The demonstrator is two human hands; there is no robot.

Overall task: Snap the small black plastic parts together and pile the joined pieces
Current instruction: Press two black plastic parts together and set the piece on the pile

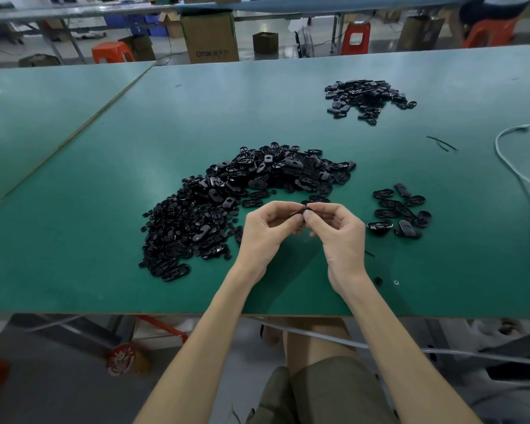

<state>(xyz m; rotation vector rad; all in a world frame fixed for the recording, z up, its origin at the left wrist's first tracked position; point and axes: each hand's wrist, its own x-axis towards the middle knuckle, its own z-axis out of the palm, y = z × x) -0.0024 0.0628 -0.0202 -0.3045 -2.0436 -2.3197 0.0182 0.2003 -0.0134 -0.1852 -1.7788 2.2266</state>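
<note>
Both hands meet above the near half of the green table [74, 270], and between them sits one small black part [302, 212]. Left hand [265, 229] pinches the part's left end with thumb and forefinger, the other fingers curled under. Right hand [338, 232] pinches the right end the same way, thumb tip pressed against the part. So much of the part is hidden by the fingertips that only a thin dark sliver shows; its long axis runs roughly left to right, tilted a little upward toward the right hand. Whether it is one piece or two pressed together cannot be told.

Just beyond and to the left of the hands spreads the big pile of loose parts [227, 203], a broad curved heap lying straight on the table. Its near left side is mostly tiny round pieces, its far right side mostly flat oval shells, lying at all angles.

To the right of the hands lies a small group of oval pieces [401, 211], about a dozen, spread loosely and partly overlapping, set apart from the big heap.

Farther back on the right lies a second, smaller pile [367, 97]. A pale cable [514, 175] snakes along the right edge of the table.

Beyond the table stand a cardboard box [210, 36] and red stools [355, 38] on the floor.
</note>
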